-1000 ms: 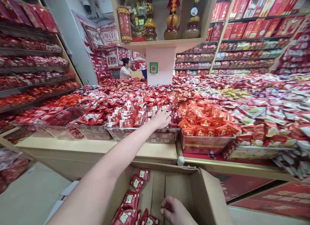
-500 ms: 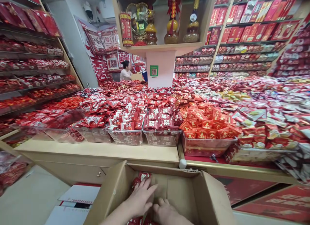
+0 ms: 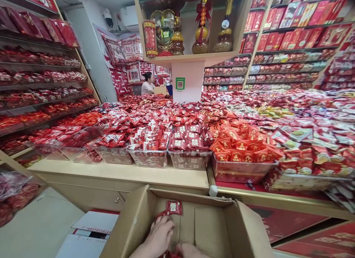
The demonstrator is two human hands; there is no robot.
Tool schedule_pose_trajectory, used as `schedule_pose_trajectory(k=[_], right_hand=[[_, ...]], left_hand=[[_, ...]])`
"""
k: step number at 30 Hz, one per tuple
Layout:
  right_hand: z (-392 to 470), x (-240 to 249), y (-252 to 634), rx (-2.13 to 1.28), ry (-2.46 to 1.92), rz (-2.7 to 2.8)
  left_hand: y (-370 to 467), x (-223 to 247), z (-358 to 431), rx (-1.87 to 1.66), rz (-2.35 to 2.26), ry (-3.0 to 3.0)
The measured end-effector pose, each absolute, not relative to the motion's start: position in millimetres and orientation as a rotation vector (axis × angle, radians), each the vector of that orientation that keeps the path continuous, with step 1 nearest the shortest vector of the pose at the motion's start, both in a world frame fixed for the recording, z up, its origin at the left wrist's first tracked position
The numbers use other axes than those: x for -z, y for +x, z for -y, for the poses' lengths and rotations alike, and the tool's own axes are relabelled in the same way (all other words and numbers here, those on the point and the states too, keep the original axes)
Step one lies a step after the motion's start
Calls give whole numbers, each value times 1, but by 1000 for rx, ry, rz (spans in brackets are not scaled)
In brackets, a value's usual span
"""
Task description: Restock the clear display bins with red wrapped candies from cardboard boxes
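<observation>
Both of my hands are inside an open cardboard box (image 3: 249,224), which stands in front of the pale wooden tabletop (image 3: 116,173). My left hand (image 3: 160,234) is at the box's left side, palm down, fingers loosely bent and slightly spread over a red wrapper edge (image 3: 161,215) — whether it grips anything I cannot tell, as the fingertips are hidden. My right hand (image 3: 191,250) is low in the box, blurred and cut by the lower edge of the view; its opening and hold cannot be determined. Some red wrapping (image 3: 173,255) shows between the two hands. One dark-red packet (image 3: 174,207) with white double characters lies on the box floor near the far wall, just beyond my left hand and apart from its fingers. On the tabletop directly ahead, a clear plastic bin (image 3: 190,162) is heaped with dark-red double-character packets (image 3: 193,136). Packets with cartoon faces (image 3: 151,144) fill the neighbouring bin to its left; orange-red packets with gold characters (image 3: 241,152) fill the one to its right. A white-and-red carton (image 3: 91,223) lies left of the box — outside it.
</observation>
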State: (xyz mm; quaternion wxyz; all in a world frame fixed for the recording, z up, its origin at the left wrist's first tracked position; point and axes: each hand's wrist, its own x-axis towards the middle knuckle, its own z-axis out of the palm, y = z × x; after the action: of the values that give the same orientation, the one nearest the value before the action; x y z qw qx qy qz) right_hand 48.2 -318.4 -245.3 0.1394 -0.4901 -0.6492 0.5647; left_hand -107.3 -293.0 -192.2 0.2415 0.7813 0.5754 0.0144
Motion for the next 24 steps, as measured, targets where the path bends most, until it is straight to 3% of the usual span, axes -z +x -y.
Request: schedule_pose_trajectory(k=[8, 19, 24], right_hand=[[301, 193, 68, -1574, -1179, 1467], [303, 189, 64, -1663, -1075, 1145], [301, 196, 70, -1456, -1132, 1260]], left_hand=[[-77, 165, 287, -625, -1368, 1578], [-69, 159, 295, -881, -1292, 1270], [-67, 162, 298, -819, -1267, 1102]])
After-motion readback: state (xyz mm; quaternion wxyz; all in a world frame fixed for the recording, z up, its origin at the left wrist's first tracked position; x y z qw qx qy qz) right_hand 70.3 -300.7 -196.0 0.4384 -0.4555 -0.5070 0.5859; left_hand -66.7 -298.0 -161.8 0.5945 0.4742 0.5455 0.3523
